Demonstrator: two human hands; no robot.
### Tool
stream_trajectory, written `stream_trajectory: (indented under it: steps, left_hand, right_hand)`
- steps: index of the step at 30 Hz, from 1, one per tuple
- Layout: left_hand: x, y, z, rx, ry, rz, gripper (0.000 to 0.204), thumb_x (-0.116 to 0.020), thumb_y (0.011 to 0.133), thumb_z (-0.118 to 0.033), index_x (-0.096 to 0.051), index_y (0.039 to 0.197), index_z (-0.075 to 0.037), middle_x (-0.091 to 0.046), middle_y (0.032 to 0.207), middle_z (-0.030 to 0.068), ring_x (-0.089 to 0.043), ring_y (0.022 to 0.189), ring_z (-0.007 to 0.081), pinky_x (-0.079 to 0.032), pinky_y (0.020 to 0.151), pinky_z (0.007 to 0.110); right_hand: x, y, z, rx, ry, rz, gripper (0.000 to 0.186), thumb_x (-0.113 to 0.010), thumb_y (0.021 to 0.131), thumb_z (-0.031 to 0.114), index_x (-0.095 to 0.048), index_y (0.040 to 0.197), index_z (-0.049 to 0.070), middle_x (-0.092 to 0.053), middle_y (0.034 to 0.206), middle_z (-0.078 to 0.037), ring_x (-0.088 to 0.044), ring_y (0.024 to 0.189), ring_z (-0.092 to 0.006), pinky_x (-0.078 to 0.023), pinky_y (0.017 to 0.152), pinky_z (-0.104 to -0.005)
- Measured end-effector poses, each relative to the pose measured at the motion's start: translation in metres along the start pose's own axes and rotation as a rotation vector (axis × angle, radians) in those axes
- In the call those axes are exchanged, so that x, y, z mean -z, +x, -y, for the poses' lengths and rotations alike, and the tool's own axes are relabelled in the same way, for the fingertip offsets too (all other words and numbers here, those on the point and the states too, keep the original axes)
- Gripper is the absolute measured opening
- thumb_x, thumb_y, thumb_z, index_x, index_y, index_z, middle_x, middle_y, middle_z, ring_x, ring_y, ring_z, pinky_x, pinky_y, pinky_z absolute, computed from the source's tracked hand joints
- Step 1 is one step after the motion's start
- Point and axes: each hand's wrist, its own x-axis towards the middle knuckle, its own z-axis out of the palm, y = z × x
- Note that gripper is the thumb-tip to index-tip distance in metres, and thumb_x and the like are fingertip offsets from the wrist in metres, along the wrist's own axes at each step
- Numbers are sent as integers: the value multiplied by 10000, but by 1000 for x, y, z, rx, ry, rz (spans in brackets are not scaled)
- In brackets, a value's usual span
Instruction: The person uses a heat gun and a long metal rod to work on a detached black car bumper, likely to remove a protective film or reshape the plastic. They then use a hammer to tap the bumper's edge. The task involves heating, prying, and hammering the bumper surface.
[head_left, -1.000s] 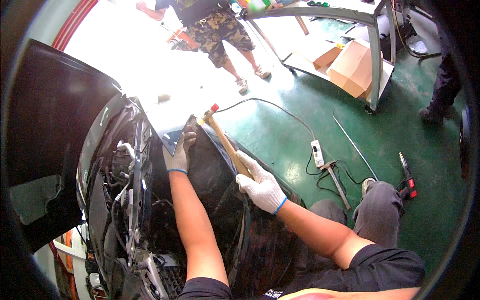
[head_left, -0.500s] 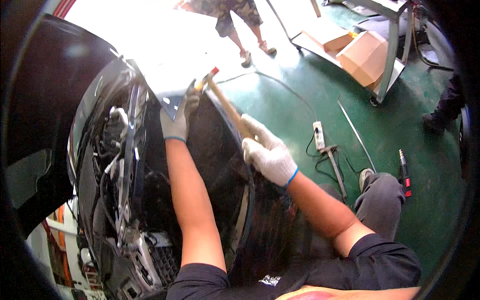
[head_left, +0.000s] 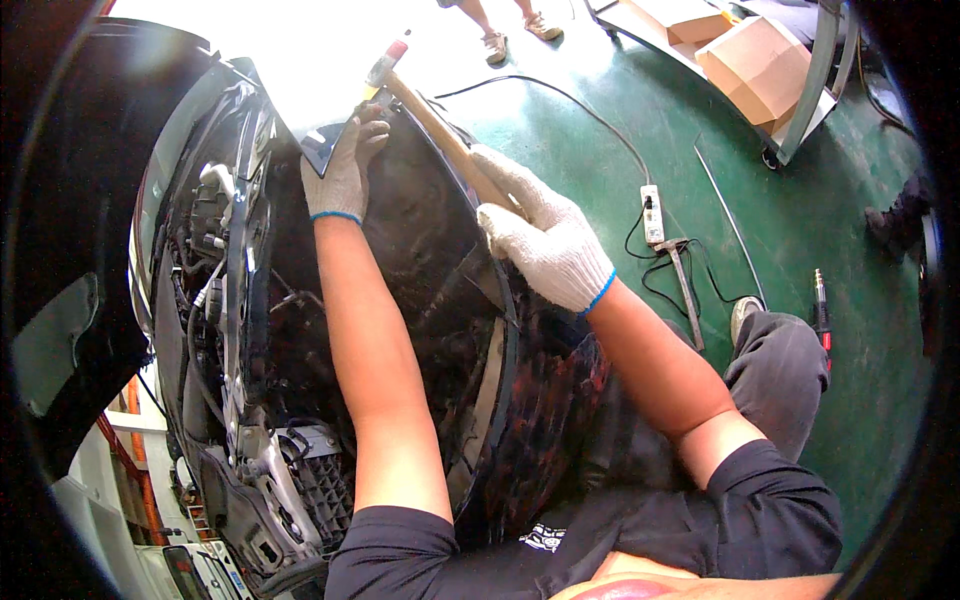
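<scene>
My right hand (head_left: 545, 232), in a white knit glove with a blue cuff, is closed round the wooden handle of a hammer (head_left: 440, 130). The hammer's head has a red face and a yellow one and lies just beyond my left hand (head_left: 345, 175). That hand wears a matching glove and reaches in beside the dark pointed corner of a shiny car panel (head_left: 322, 150). Its fingers are bent, and the panel partly covers the hand; what they grip cannot be made out. Below my arms is the dark, dirty inside of the car's wheel arch (head_left: 400, 230).
Engine-bay parts (head_left: 215, 240) lie left, by a raised dark panel (head_left: 85, 200). On the green floor are a power strip (head_left: 652, 215), another hammer (head_left: 685, 290), a thin rod (head_left: 730, 220) and a red-black tool (head_left: 821, 310). A trolley (head_left: 800, 120) carries cardboard boxes (head_left: 755, 70). Another person's feet (head_left: 520, 35) stand beyond.
The view has shifted, so floor things sit elsewhere in it. Both hands appear higher and further left. The hammer stays in my right hand, its head still close to my left hand.
</scene>
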Motion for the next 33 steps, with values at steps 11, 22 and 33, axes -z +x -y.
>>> stream_trajectory:
  steps: [11,22,33]
  left_hand:
    - [-7,-6,-5,-24,9,-11,360,-743,925,-114,-604,1200,72,-736,1073,223,-742,847,255,-613,715,325]
    - [-7,-6,-4,-20,-3,-24,387,-770,905,-120,-608,1203,65,-739,1065,212,-740,843,249,-616,721,328]
    - [0,-3,-2,5,63,43,387,-655,994,-158,-568,1318,34,-708,1160,190,-703,935,235,-583,804,321]
  right_hand:
    - [-4,-4,-12,140,-172,-150,496,-602,990,74,-509,1472,8,-640,1353,-174,-594,1246,-184,-446,1069,-317]
    - [-2,4,-5,150,47,-155,469,-601,992,59,-532,1454,11,-628,1282,-114,-562,1174,-150,-433,1012,-296]
    - [8,1,2,162,-125,-163,480,-598,978,60,-538,1450,-3,-622,1374,-114,-566,1235,-140,-443,1058,-292]
